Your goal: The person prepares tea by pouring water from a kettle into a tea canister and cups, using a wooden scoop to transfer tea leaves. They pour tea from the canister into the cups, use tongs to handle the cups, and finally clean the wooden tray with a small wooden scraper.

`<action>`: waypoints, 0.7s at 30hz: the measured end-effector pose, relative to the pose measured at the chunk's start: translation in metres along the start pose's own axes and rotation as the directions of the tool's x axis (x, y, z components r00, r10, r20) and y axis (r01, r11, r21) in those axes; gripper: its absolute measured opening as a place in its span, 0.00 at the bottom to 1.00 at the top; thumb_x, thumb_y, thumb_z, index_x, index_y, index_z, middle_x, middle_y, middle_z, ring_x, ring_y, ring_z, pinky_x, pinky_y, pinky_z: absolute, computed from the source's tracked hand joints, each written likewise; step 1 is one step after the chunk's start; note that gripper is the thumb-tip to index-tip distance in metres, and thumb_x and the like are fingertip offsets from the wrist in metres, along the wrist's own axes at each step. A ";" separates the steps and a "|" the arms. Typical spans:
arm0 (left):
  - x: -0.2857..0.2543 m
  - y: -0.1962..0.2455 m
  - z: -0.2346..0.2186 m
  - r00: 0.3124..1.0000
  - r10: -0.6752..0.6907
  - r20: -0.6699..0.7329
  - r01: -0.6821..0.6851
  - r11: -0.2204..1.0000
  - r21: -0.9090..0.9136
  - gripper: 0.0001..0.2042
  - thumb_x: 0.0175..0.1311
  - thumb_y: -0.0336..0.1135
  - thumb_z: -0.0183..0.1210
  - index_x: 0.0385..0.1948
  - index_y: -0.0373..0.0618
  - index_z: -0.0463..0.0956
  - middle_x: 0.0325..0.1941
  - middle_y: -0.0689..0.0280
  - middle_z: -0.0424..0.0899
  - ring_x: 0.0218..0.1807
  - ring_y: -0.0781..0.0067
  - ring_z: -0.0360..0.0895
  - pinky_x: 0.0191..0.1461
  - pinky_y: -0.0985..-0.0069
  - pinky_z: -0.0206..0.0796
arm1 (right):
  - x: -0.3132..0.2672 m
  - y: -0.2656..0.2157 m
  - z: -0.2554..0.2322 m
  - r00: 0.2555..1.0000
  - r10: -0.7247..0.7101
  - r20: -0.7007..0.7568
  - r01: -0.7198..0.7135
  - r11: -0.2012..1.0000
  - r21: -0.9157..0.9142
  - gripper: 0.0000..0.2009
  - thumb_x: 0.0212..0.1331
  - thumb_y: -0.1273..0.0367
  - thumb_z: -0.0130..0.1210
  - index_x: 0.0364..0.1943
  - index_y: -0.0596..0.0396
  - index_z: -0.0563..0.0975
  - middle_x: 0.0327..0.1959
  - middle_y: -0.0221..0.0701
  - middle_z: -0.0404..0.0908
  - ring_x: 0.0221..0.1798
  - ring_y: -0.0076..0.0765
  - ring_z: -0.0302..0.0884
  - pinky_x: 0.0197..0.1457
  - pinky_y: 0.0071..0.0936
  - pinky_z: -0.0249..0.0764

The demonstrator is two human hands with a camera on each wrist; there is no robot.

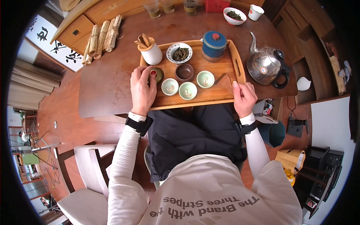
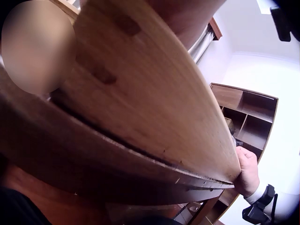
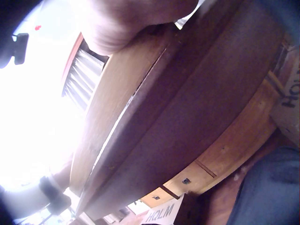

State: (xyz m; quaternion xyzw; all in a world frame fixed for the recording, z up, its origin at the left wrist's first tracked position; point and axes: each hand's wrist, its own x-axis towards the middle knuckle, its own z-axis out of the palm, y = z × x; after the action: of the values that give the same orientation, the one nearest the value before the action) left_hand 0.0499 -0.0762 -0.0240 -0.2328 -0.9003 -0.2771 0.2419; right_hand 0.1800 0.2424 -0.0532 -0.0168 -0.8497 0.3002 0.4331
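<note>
A wooden tray (image 1: pixel 176 104) lies on the dark table with both hands at its ends. The left hand (image 1: pixel 143 92) holds its left end, the thumb overlapping a small round dark-green piece with a red centre (image 1: pixel 160 76). At the front right corner the right hand (image 1: pixel 244 98) grips the tray's rim, thumb on top, next to a brown wooden fan-shaped piece (image 1: pixel 224 81). On the tray are pale green cups (image 1: pixel 188 91), a brown cup (image 1: pixel 184 72), a patterned bowl of tea leaves (image 1: pixel 180 53), a white tool holder (image 1: pixel 152 55) and a blue lidded pot (image 1: pixel 214 43).
A steel kettle (image 1: pixel 267 65) stands close right of the tray. Bamboo scrolls (image 1: pixel 101 39) lie at the back left. Behind the tray are clear cups (image 1: pixel 152 10), a white bowl of leaves (image 1: pixel 234 17) and a small white pitcher (image 1: pixel 255 12). The table's front edge (image 1: pixel 108 114) runs before the person's lap.
</note>
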 end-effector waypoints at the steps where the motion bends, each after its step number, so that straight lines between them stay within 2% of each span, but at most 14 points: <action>1: -0.001 -0.001 0.002 1.000 -0.001 -0.005 0.001 1.000 0.000 0.13 0.65 0.27 0.61 0.51 0.39 0.81 0.52 0.55 0.80 0.54 0.51 0.77 0.59 0.61 0.69 | 0.001 0.000 -0.002 1.000 -0.015 0.024 0.015 1.000 -0.011 0.07 0.59 0.75 0.66 0.26 0.57 0.80 0.19 0.31 0.69 0.23 0.39 0.66 0.30 0.36 0.61; 3: -0.005 -0.003 0.003 0.997 0.030 -0.066 -0.034 0.997 -0.068 0.15 0.64 0.24 0.58 0.52 0.38 0.79 0.52 0.53 0.78 0.54 0.50 0.75 0.60 0.59 0.68 | 0.006 -0.003 -0.007 0.998 -0.036 0.053 0.037 0.999 -0.018 0.06 0.59 0.75 0.66 0.27 0.58 0.80 0.20 0.32 0.71 0.23 0.40 0.67 0.31 0.36 0.62; 5: -0.006 -0.003 0.001 0.998 -0.021 -0.058 0.015 0.995 -0.098 0.15 0.64 0.24 0.58 0.53 0.37 0.78 0.53 0.52 0.78 0.55 0.49 0.76 0.60 0.58 0.68 | 0.017 -0.010 -0.019 0.990 0.052 0.131 -0.057 0.998 0.032 0.05 0.60 0.75 0.66 0.28 0.60 0.82 0.22 0.35 0.76 0.24 0.41 0.71 0.31 0.36 0.65; 7: -0.006 -0.006 0.003 0.994 -0.075 -0.076 0.062 0.984 -0.164 0.15 0.64 0.23 0.58 0.53 0.36 0.78 0.53 0.51 0.78 0.55 0.48 0.76 0.60 0.58 0.69 | 0.044 -0.030 -0.028 0.989 -0.017 0.145 0.019 1.000 -0.012 0.04 0.60 0.76 0.66 0.31 0.62 0.83 0.24 0.37 0.79 0.25 0.42 0.75 0.30 0.35 0.69; 9: -0.006 -0.005 0.004 0.992 -0.061 -0.106 0.045 0.988 -0.148 0.16 0.65 0.23 0.57 0.54 0.35 0.77 0.53 0.51 0.78 0.55 0.47 0.76 0.60 0.58 0.69 | 0.073 -0.063 -0.022 0.975 -0.065 0.212 0.044 0.994 0.103 0.04 0.60 0.76 0.67 0.33 0.62 0.83 0.26 0.37 0.81 0.25 0.39 0.77 0.31 0.32 0.72; 12: -0.006 -0.006 0.004 0.993 -0.045 -0.107 0.032 0.991 -0.127 0.17 0.65 0.24 0.57 0.56 0.36 0.76 0.53 0.51 0.78 0.55 0.47 0.75 0.60 0.58 0.69 | 0.118 -0.098 0.020 0.925 -0.208 0.317 0.092 0.935 0.344 0.08 0.61 0.72 0.67 0.41 0.60 0.84 0.33 0.38 0.86 0.29 0.36 0.84 0.34 0.28 0.76; 14: -0.007 -0.006 0.004 0.992 -0.049 -0.117 0.033 0.991 -0.133 0.17 0.65 0.23 0.57 0.56 0.36 0.76 0.53 0.51 0.78 0.55 0.47 0.75 0.60 0.57 0.69 | 0.153 -0.111 0.059 0.826 -0.268 0.496 0.087 0.930 0.358 0.14 0.61 0.66 0.67 0.48 0.58 0.83 0.34 0.39 0.86 0.34 0.38 0.85 0.39 0.33 0.78; 15: -0.007 -0.005 0.002 0.991 -0.053 -0.123 0.037 0.990 -0.136 0.17 0.65 0.23 0.57 0.57 0.36 0.75 0.53 0.51 0.78 0.55 0.47 0.75 0.60 0.57 0.69 | 0.168 -0.112 0.081 0.787 -0.321 0.527 0.101 0.910 0.402 0.17 0.60 0.66 0.67 0.51 0.58 0.82 0.36 0.39 0.85 0.36 0.38 0.85 0.41 0.35 0.79; 16: -0.006 -0.004 0.001 0.991 -0.058 -0.122 0.039 0.988 -0.150 0.18 0.65 0.23 0.56 0.57 0.36 0.75 0.53 0.51 0.78 0.54 0.47 0.75 0.59 0.57 0.69 | 0.181 -0.115 0.099 0.735 -0.309 0.604 0.060 0.917 0.395 0.22 0.59 0.67 0.68 0.58 0.56 0.80 0.38 0.34 0.84 0.34 0.30 0.80 0.41 0.28 0.78; 17: -0.006 -0.005 0.002 0.990 -0.055 -0.132 0.033 0.986 -0.163 0.18 0.65 0.23 0.56 0.57 0.36 0.75 0.53 0.52 0.78 0.54 0.47 0.75 0.58 0.57 0.69 | 0.194 -0.123 0.111 0.691 -0.258 0.675 0.026 0.942 0.334 0.24 0.58 0.66 0.68 0.60 0.55 0.79 0.42 0.34 0.83 0.35 0.30 0.80 0.41 0.28 0.79; 20: -0.006 -0.005 0.001 0.989 -0.061 -0.133 0.041 0.988 -0.150 0.18 0.64 0.23 0.56 0.57 0.36 0.74 0.52 0.52 0.78 0.53 0.48 0.75 0.57 0.58 0.68 | 0.212 -0.128 0.143 0.624 -0.322 0.712 0.070 0.930 0.360 0.28 0.57 0.64 0.69 0.63 0.52 0.77 0.44 0.35 0.83 0.41 0.33 0.82 0.46 0.32 0.80; 21: -0.005 -0.004 -0.001 0.989 -0.066 -0.131 0.044 0.986 -0.162 0.18 0.64 0.23 0.56 0.57 0.36 0.74 0.52 0.52 0.78 0.53 0.48 0.75 0.57 0.58 0.68 | 0.217 -0.135 0.146 0.587 -0.390 0.709 0.149 0.913 0.379 0.29 0.57 0.63 0.69 0.64 0.51 0.76 0.45 0.36 0.83 0.45 0.35 0.82 0.49 0.35 0.79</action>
State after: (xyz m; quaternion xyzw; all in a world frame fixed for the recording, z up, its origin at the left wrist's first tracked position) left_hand 0.0519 -0.0810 -0.0281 -0.2068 -0.8628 -0.3698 0.2756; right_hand -0.0333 0.1223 0.1104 0.3049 -0.8929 0.3248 0.0657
